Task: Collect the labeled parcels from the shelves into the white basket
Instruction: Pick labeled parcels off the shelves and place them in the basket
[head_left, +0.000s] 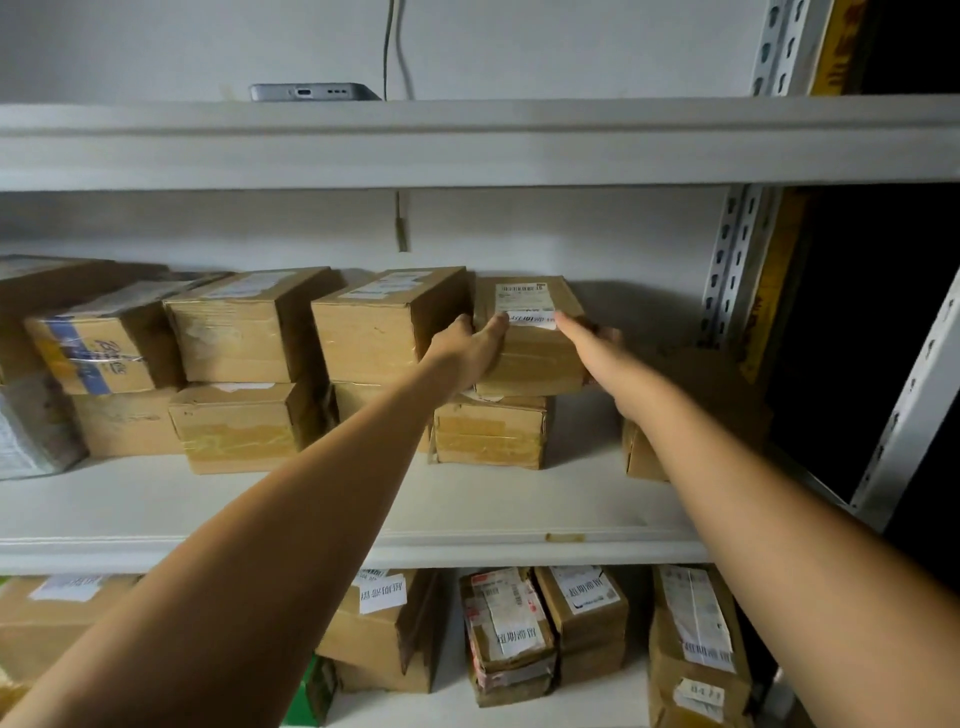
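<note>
The labelled parcel (535, 358) sits on the middle shelf (467, 551), stacked on another box (491, 434); the left hand (467, 351) clasps its 9 o'clock side, thumb over the top edge; the right hand (592, 340) clasps its 3 o'clock side; more boxes (244, 332) stand at 9 o'clock; a phone (314, 92) lies at 11 o'clock on the top shelf (467, 140).

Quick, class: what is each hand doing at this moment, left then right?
Left hand: grips the left side of the brown cardboard parcel with the white label.
Right hand: grips the same parcel's right side.
</note>
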